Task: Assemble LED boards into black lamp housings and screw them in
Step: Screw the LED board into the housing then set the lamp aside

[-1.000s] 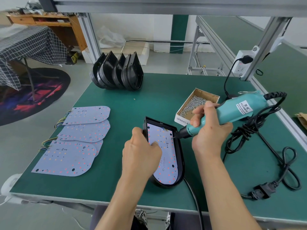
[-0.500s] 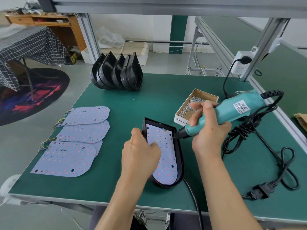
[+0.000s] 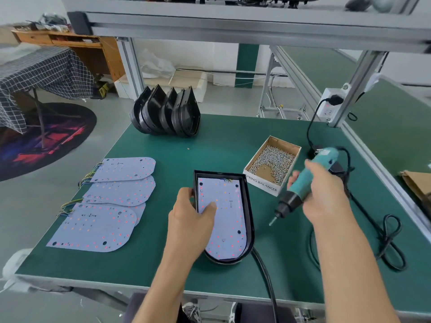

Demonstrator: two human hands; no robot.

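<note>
A single head-worn wide-angle camera looks forward and down from the near edge of the green workbench point(image 3: 233, 145), close above the person's forearms; beyond the bench's far edge it takes in grey floor and an aluminium frame overhead.

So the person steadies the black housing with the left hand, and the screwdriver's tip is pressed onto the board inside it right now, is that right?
Not quite. The left hand does steady the black housing, a finger on the LED board. But the head view shows the screwdriver, gripped in the right hand, with its tip off the board, right of the housing over the green table.
</note>
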